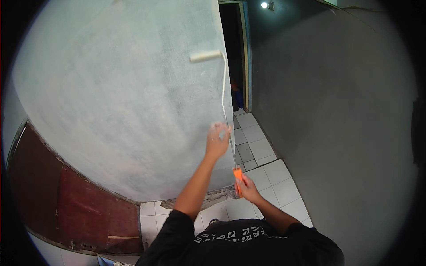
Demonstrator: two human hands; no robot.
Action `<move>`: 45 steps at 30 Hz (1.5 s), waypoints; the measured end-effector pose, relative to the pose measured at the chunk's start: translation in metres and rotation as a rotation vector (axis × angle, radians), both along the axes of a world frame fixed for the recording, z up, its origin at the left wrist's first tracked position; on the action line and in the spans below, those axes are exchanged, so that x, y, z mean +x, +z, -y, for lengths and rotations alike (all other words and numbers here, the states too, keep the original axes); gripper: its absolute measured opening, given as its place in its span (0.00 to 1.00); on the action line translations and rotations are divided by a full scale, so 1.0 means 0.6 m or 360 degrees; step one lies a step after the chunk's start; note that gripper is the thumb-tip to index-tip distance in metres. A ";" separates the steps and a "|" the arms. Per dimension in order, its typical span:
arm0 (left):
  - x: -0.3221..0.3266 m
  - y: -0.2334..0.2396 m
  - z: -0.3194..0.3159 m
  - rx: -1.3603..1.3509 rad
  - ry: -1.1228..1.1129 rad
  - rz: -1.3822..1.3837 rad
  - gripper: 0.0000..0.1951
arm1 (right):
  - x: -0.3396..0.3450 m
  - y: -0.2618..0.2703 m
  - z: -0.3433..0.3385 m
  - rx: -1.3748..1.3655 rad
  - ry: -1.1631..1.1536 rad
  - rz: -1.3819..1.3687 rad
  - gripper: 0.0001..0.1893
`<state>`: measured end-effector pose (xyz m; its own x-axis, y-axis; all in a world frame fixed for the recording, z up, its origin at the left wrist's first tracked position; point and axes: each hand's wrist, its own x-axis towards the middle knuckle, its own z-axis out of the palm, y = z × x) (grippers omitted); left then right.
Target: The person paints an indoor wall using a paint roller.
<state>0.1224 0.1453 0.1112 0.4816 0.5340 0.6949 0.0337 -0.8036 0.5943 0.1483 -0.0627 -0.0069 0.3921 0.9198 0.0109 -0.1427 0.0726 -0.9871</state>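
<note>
A paint roller with a pale cover [205, 56] and a long, bent metal rod stands almost upright in front of a patchy white-grey wall [133, 99], close to its right edge. Around its orange handle [238, 176], low in the picture, my right hand [245, 189] is closed. Higher up, my left hand [218, 138] is at the rod, slightly blurred, its thumb and fingers curled into a ring; the fingertips meet the rod or lie just beside it. Whether the roller cover touches the wall cannot be told.
A crumpled cloth or sheet [213, 198] lies along the wall's foot on white floor tiles [241, 209]. Beyond the wall's edge is a dark doorway [231, 50]. A grey wall [332, 116] with a lit bulb [264, 5] rises at right. Dark red panels [86, 206] stand lower left.
</note>
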 end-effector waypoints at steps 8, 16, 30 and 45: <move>-0.044 -0.181 0.073 -0.0349 0.0029 -0.0088 0.09 | -0.020 -0.174 0.077 -0.0226 0.0004 -0.0204 0.20; -0.074 -0.015 -0.010 -0.0117 0.0076 0.0150 0.08 | -0.041 -0.054 -0.051 -0.0052 0.0058 0.0010 0.25; -0.046 0.356 -0.151 0.0400 0.0081 0.0341 0.10 | -0.044 0.289 -0.200 0.0480 0.0049 0.0007 0.27; -0.139 -0.076 -0.038 -0.0242 -0.0281 -0.0130 0.10 | -0.151 -0.123 -0.031 -0.0238 -0.0291 -0.0109 0.23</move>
